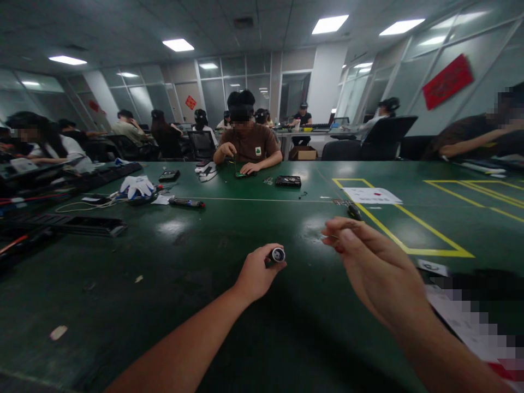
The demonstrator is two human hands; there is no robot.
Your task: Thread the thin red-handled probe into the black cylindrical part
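Note:
My left hand (258, 275) is closed around a short dark cylinder (278, 255). Its round, silver-rimmed end faces me and shows a dark hollow with something inside; the rest is covered by my fingers. To the right, my right hand (374, 267) is raised above the table with thumb and fingertips pinched together. Something thin may be between those tips, but it is too small to name. The two hands are well apart. Just beyond the right fingers lies a small dark object (354, 211), partly hidden by them.
The green table (172, 300) carries a dark rod (186, 202), white gloves (137, 186), a black case (288, 180) and a white sheet (371, 195) over yellow tape lines. Dark equipment (90, 225) lies left. Across the table a person (249, 144) handles a green board.

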